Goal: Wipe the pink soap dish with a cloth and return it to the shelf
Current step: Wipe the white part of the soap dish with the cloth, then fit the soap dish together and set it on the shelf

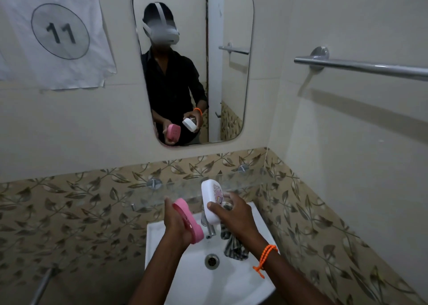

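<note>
I count two soap-dish pieces, one per hand. My left hand (pixel 176 223) grips the pink soap dish (pixel 189 221) on edge, above the white sink (pixel 162 242) at about 10 o'clock from the single drain (pixel 212 261). My right hand (pixel 234 214) grips the white lid (pixel 212 200) and one striped cloth (pixel 232 246), hanging at 2 o'clock from the drain. One tap (pixel 208 227) stands between my hands. The glass shelf (pixel 185 190) sits at 12 o'clock, under one mirror (pixel 231 73).

The paper sign (pixel 53 33) on the wall reads "WORKSTATION" above a circled "11".
</note>
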